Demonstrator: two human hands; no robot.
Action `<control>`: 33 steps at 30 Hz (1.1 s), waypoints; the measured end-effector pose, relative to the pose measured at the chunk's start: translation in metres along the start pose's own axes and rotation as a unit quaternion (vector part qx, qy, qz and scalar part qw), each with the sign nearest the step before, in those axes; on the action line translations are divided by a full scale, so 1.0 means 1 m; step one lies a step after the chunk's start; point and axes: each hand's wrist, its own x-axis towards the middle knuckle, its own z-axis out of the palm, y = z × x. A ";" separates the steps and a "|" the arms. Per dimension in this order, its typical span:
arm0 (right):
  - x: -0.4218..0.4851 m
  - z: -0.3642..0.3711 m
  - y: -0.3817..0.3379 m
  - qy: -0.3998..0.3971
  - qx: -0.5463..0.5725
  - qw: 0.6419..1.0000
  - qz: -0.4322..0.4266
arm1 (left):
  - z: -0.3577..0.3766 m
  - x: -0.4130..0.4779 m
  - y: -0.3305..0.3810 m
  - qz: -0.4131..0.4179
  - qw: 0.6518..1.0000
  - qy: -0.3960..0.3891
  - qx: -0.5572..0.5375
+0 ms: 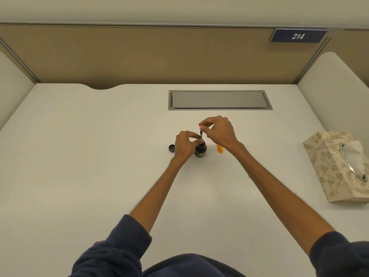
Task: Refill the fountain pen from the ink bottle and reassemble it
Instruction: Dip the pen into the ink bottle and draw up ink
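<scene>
The pen (201, 135) stands upright with its lower end in the mouth of the open ink bottle (200, 150), which sits mid-bench (99, 156). The right hand (218, 129) pinches the pen's top with closed fingers (203, 127); the left hand (184, 145) pinches it just above the bottle. The bottle cap (171, 148) lies left of the bottle, an orange pen part (219, 148) right of it, a tissue box (337, 166) far right.

The bottle (200, 150) stands mid-desk (99, 156). The cap (171, 148) lies left of it, beyond the left hand (185, 145); the barrel (220, 148) lies right. The pen section (201, 135) stands upright over the bottle's mouth. The tissue box (337, 168) sits far right, the hatch (219, 100) behind.
</scene>
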 end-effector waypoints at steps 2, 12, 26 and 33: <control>0.000 -0.001 0.000 0.000 -0.007 1.000 -0.002 | 0.001 0.000 -0.001 0.001 1.000 -0.001 0.004; 0.002 -0.001 0.000 0.007 0.006 1.000 0.006 | 0.000 0.002 0.000 0.008 1.000 0.007 -0.006; 0.005 0.002 0.001 0.018 -0.016 0.999 0.028 | 0.002 0.001 -0.002 0.003 1.000 0.007 -0.014; 0.002 0.002 -0.001 0.003 0.003 1.000 0.012 | 0.003 0.003 -0.001 -0.001 1.000 0.007 -0.014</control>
